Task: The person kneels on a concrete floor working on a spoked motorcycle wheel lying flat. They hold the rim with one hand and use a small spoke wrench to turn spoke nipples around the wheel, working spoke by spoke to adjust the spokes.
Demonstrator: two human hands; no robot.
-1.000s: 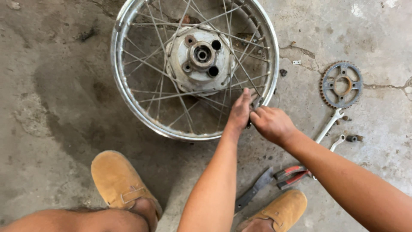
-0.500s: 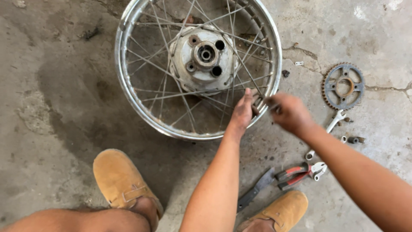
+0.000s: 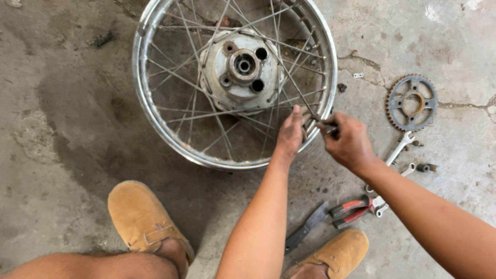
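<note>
Now both hands at wheel rim, left hand on spokes, right hand pinching sm. tool.

A second ago my right hand lay against my left hand at the rim; now it has drawn off to the right, a small gap between them, fingers pinched on something small by the spokes. My left fingers have slid slightly up a spoke.
</note>
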